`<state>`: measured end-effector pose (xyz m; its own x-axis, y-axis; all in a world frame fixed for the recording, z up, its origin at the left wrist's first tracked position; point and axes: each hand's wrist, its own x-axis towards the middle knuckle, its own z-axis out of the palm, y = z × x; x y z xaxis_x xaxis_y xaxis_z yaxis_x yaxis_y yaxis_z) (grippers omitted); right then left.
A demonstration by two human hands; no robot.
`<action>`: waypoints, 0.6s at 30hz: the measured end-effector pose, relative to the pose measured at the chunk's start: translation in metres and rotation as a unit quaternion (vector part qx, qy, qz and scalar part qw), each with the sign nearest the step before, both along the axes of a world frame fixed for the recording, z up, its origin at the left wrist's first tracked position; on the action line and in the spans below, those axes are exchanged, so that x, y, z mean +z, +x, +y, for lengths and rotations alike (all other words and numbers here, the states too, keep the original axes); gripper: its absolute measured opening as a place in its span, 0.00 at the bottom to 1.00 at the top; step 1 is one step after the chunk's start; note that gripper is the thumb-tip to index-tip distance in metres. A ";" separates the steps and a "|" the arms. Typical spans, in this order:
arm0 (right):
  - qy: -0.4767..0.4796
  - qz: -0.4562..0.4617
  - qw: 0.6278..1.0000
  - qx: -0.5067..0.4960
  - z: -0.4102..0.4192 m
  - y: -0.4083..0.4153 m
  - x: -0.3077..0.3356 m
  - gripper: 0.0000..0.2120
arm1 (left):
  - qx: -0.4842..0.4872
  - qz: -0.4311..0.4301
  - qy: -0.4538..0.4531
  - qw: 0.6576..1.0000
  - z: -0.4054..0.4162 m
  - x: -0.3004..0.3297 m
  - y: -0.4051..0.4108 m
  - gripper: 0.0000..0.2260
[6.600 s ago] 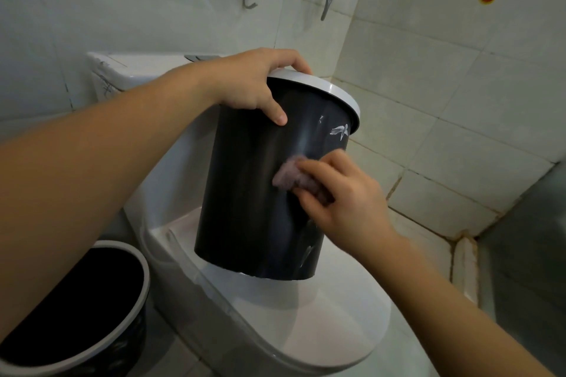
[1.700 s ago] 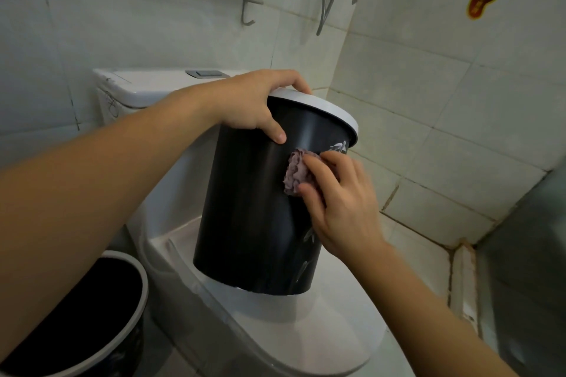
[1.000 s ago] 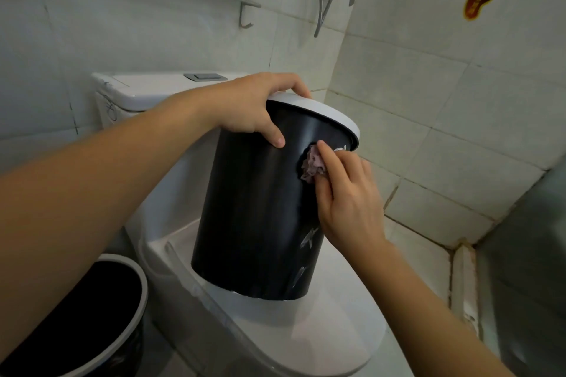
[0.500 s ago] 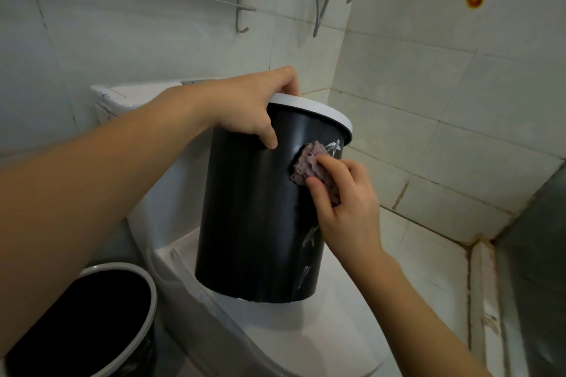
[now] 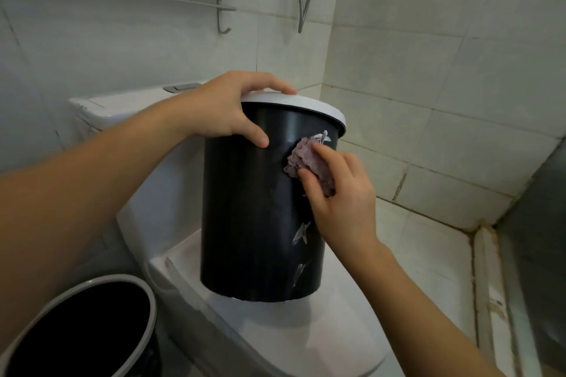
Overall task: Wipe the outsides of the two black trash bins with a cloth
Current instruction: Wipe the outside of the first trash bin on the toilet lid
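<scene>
Second black bin stands on floor, bottom left corner of view, open top showing, beside toilet. Left hand grips white rim of black bin: fingers curled over top, thumb pressed on side. Bin stands on closed toilet lid, tilted a bit. Right hand presses crumpled purple cloth on bin's upper right side, fingers and thumb pinching cloth.

Your left hand curls over the bin's rim, thumb down its side; your right hand pinches the cloth, arm stretched forward.
</scene>
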<state>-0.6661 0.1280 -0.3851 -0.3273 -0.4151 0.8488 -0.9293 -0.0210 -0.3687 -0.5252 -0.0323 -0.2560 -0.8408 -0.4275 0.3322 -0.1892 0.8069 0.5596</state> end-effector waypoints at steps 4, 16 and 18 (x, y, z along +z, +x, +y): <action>-0.003 -0.004 1.000 -0.007 -0.001 0.002 0.002 0.21 | -0.003 -0.003 0.014 1.000 -0.003 0.000 0.000 0.34; 0.017 0.102 0.994 -0.046 -0.004 0.011 0.000 0.18 | -0.002 -0.056 -0.034 0.998 0.003 0.004 -0.003 0.31; 0.012 0.108 0.993 -0.039 -0.006 0.012 0.007 0.17 | -0.005 -0.062 -0.038 0.997 0.004 0.005 -0.001 0.33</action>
